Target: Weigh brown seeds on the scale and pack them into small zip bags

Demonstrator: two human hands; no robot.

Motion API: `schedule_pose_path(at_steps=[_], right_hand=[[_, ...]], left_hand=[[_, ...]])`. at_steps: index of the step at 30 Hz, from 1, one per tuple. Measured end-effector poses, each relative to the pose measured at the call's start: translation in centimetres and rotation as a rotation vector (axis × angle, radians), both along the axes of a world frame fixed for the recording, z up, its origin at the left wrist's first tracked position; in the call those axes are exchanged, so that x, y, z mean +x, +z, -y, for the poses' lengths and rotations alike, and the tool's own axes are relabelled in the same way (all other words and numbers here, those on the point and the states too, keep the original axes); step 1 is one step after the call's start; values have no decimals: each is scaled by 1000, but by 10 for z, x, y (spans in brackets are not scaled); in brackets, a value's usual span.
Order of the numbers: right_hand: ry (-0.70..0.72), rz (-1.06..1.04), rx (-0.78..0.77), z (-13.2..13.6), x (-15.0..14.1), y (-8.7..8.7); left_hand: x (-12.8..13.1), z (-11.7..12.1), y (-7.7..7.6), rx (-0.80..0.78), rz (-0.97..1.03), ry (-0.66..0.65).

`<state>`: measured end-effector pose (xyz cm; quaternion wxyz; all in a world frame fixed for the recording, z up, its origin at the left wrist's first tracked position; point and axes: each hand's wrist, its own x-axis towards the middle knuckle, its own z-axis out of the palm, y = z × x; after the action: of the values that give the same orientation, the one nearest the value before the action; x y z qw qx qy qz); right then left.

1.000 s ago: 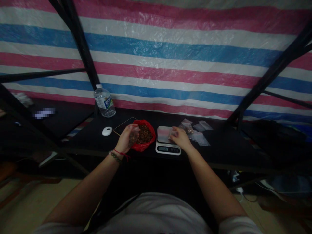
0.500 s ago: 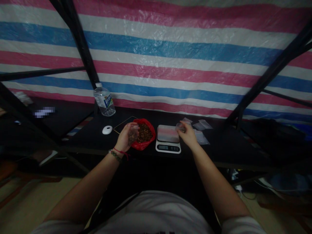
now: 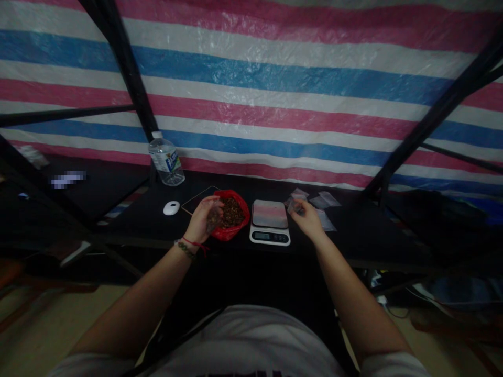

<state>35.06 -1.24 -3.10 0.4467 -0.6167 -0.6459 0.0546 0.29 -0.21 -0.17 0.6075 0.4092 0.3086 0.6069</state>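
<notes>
A striped plastic sheet (image 3: 275, 94) hangs behind everything, and in front of it runs the black table (image 3: 133, 225). Toward the back left stands a large clear bottle (image 3: 167, 161), upright and capped. Nearer the person, an open red bag (image 3: 244, 209) full of brown bits (image 3: 232, 213) sits just left of a white scale (image 3: 269, 235), whose display faces the person and whose long axis runs from front to back; its plate carries nothing but a reflection. The left hand (image 3: 197, 222) is at the red bag's left side, fingers curled around a clear bag (image 3: 214, 215) with something dark inside (the plastic blurs the contents), and it is far nearer to the brown bits than the other hand. The right hand (image 3: 309, 222) is beyond the scale's right edge, thumb and fingertips pinching a small packet (image 3: 293, 205); that packet lies ahead and to the left of the palm, between the plate and the loose clear packets (image 3: 325, 199). Its own long axis cannot be made out, nor whether it touches those behind it. A gold-edged flat panel (image 3: 199, 197) lies partly behind the red bag, and smallest of these, a white mouse (image 3: 171, 208), rests left of it.
</notes>
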Motion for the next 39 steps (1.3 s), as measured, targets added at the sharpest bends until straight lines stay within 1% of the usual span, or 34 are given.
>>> schedule_pose_path(at_steps=[5,9,15,19,24,29,34,37,39], right_hand=[[-3,-23,-4,1,0,0],[25,-80,-12,0,-10,-4],[81,52,-38,-7,-41,-3],[90,109,-72,-13,-53,-1],[81,132,-99,-18,-55,-2],[107,121,-99,-19,-55,-4],[104,137,-97,-19,-57,-6],[131,164,-59,-18,-56,-6],[120,167,-24,-15,-51,-4]], left_hand=[[1,3,4,-12,-6,33],[2,1,2,15,-10,6],[3,1,0,-5,-22,17],[3,1,-1,-14,-18,11],[4,0,-5,-15,-22,-5],[4,-2,-10,9,-50,-17],[5,-1,-9,1,-58,-1],[6,0,-7,-9,-43,-6],[6,1,-6,-14,-40,-7]])
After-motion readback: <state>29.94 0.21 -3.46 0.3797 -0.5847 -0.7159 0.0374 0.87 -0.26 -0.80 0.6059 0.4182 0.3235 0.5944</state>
